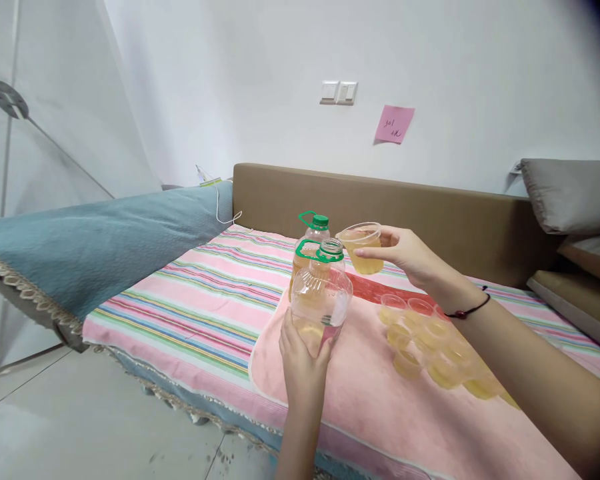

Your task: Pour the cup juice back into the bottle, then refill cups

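Observation:
My left hand [304,347] is wrapped round the lower part of a clear plastic bottle [325,290] with a green ring handle. Its mouth is uncapped and a little yellowish liquid shows at the bottom. Between the fingers of my right hand [405,252] is a clear plastic cup [364,257] with yellowish liquid, held up beside the bottle's mouth. A second bottle [298,263] with a green cap stands just behind the first and is partly hidden. To the right, several filled cups [443,370] stand close together, some of them hidden by my right forearm.
A pink cloth [365,407] lies over a striped bedspread [180,320], with a red strip [387,290] behind the cups. A brown headboard [290,190] runs along the wall. Grey cushions [575,193] are piled at right; a blue-covered armrest [130,233] is at left.

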A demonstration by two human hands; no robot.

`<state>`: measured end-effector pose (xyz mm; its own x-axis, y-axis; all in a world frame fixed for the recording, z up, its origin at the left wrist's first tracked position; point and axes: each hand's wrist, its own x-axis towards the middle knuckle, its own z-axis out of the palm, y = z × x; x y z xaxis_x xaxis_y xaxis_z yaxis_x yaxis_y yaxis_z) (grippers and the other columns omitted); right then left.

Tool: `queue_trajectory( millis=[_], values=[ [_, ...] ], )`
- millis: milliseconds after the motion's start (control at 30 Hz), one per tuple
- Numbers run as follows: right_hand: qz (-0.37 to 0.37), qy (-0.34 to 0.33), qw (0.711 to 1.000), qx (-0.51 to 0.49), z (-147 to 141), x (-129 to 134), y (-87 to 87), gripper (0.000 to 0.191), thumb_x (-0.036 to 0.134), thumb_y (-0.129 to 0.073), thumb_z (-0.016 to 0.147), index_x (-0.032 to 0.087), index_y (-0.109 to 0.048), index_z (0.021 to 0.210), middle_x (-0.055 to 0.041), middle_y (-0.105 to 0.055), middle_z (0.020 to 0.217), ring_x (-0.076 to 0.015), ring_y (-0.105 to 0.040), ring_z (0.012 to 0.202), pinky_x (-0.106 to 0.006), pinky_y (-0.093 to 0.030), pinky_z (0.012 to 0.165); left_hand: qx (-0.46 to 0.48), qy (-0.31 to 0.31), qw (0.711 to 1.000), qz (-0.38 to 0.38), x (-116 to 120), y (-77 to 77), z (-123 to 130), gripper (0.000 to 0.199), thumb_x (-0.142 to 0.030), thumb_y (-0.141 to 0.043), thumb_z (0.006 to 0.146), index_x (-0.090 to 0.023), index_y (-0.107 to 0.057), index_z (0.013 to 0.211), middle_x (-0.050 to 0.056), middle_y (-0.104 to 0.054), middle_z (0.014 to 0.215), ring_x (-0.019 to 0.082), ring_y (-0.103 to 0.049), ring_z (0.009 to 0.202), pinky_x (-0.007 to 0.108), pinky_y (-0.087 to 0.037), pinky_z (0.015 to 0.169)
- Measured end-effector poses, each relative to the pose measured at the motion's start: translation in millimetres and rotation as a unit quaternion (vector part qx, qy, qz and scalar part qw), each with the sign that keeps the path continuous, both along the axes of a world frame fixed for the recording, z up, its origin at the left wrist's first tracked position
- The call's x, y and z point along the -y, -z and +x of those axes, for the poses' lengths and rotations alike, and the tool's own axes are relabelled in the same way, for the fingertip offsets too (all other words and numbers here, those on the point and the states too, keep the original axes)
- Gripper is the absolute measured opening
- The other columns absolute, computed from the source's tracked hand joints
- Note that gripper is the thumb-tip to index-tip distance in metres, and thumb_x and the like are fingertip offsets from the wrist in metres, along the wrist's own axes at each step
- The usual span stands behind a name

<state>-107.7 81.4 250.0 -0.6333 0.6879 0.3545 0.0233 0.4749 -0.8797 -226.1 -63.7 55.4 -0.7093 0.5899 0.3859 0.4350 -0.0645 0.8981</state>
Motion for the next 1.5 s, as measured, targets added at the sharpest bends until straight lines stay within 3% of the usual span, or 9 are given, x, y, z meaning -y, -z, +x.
queue_trajectory(
  millis=[300, 967, 1233, 1400, 1500],
  values=[
    [0.017, -0.013, 0.999, 0.038, 2.5, 0.6, -8.5, 0.041, 0.038, -0.083, 0.064, 0.025, -0.075, 0.102, -0.0054, -0.076, 0.108, -0.0282, -0.068, 0.101, -0.040, -0.054, 0.082, -0.001, -0.005, 1.000, 0.000, -0.1, -1.2, 0.6, 0.083, -0.027, -0.071, 0.076, -0.019, -0.027, 0.146, 0.016, -0.042, 0.148, 0.032, -0.038, 0.139, 0.049, -0.032, 0.114],
    [0.031, -0.007, 0.993, 0.115, 1.7, 0.1, -27.9, 0.041, 0.037, -0.083, 0.061, 0.028, -0.075, 0.100, -0.0045, -0.074, 0.111, -0.0289, -0.066, 0.107, -0.039, -0.054, 0.086, 0.030, -0.001, 1.000, 0.007, 1.6, -8.1, 1.9, 0.084, -0.025, -0.072, 0.072, -0.020, -0.031, 0.146, 0.015, -0.044, 0.147, 0.031, -0.037, 0.139, 0.047, -0.031, 0.115],
    [0.042, 0.001, 0.989, 0.138, 1.7, -2.9, -32.1, 0.044, 0.039, -0.083, 0.061, 0.029, -0.075, 0.103, -0.0038, -0.075, 0.110, -0.0289, -0.067, 0.106, -0.041, -0.055, 0.088, 0.050, -0.003, 0.999, 0.013, 1.8, -10.1, 1.6, 0.088, -0.015, -0.072, 0.064, -0.020, -0.035, 0.143, 0.015, -0.047, 0.144, 0.032, -0.039, 0.137, 0.048, -0.032, 0.114],
    [0.047, 0.001, 0.988, 0.147, 1.4, -2.2, -35.0, 0.045, 0.040, -0.083, 0.061, 0.029, -0.074, 0.103, -0.0035, -0.075, 0.111, -0.0294, -0.066, 0.108, -0.041, -0.055, 0.090, 0.093, 0.020, 0.995, 0.025, 3.8, -14.5, -1.1, 0.074, -0.025, -0.069, 0.073, -0.022, -0.038, 0.140, 0.013, -0.048, 0.143, 0.030, -0.040, 0.137, 0.047, -0.032, 0.114],
    [0.041, 0.007, 0.988, 0.151, -0.1, 1.3, -37.8, 0.045, 0.040, -0.084, 0.059, 0.028, -0.075, 0.101, -0.0042, -0.075, 0.111, -0.0298, -0.066, 0.109, -0.042, -0.055, 0.091, 0.141, 0.030, 0.989, 0.044, 4.3, -16.1, -4.6, 0.072, -0.029, -0.071, 0.071, -0.021, -0.041, 0.136, 0.014, -0.049, 0.141, 0.030, -0.044, 0.134, 0.046, -0.036, 0.112]
  ],
)
